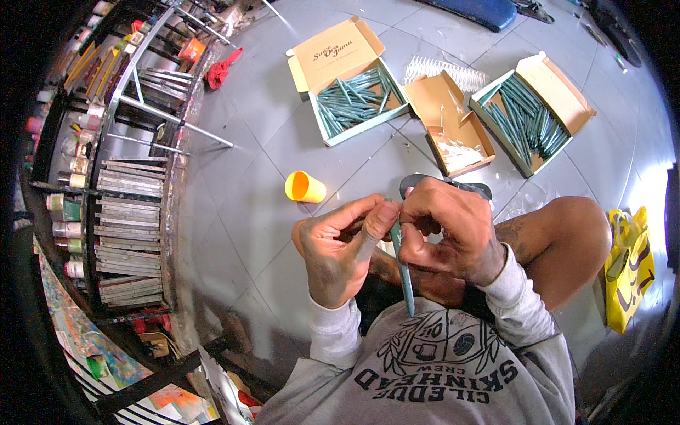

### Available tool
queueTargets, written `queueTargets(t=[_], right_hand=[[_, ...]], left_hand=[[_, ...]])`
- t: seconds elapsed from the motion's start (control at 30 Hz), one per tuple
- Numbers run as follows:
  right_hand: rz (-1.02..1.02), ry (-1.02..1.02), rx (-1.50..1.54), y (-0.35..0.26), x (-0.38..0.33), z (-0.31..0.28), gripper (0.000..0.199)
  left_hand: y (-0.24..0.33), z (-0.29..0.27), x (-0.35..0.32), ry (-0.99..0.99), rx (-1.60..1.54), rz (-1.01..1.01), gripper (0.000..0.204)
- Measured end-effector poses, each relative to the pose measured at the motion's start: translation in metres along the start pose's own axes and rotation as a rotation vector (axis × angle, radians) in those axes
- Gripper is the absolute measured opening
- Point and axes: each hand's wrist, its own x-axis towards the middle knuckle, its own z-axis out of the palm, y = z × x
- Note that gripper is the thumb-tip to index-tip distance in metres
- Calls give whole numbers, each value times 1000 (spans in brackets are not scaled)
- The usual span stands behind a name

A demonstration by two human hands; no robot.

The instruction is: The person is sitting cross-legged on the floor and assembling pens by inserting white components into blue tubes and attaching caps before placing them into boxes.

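In front of my chest, my two hands hold a teal pen (406,280), its tapered end pointing down toward my shirt. My left hand (338,244) pinches near the pen's upper end between thumb and fingertips. The curled fingers of my right hand (453,227) close around it just beside, with the knuckles up. Both sets of fingertips meet at the top, where they hide the pen's end and any small part there. Ahead, similar teal pens (350,99) fill an open carton (366,130), and more teal pens (528,120) lie in a second carton (577,112).
Between the cartons sits a small brown box (473,168) with white slips (459,153). A yellow cup (304,187) stands on the tiles ahead of my left hand. Loaded shelves (131,227) line the left; a yellow bag (627,273) lies at right beyond my bent knee.
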Motion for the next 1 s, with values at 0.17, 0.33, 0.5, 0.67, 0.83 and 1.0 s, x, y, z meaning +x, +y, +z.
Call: queueTargets(t=[0.17, 0.33, 0.5, 0.67, 0.83, 1.0], right_hand=[[24, -77, 48, -1, 2, -6, 25], [-28, -66, 89, 4, 0, -2, 25], [-88, -99, 34, -2, -1, 0, 25], [-73, -54, -90, 9, -27, 7, 22], [-83, -97, -58, 6, -28, 7, 23], [-90, -141, -35, 5, -31, 5, 23]], left_hand=[[-2, 3, 2, 35, -68, -30, 32], [-7, 3, 8, 42, -121, -30, 33], [-9, -1, 13, 33, -232, -33, 32], [-18, -7, 21, -11, -280, -36, 32], [-22, -8, 26, -51, -387, -27, 29], [-31, -6, 31, -39, -476, -7, 27]])
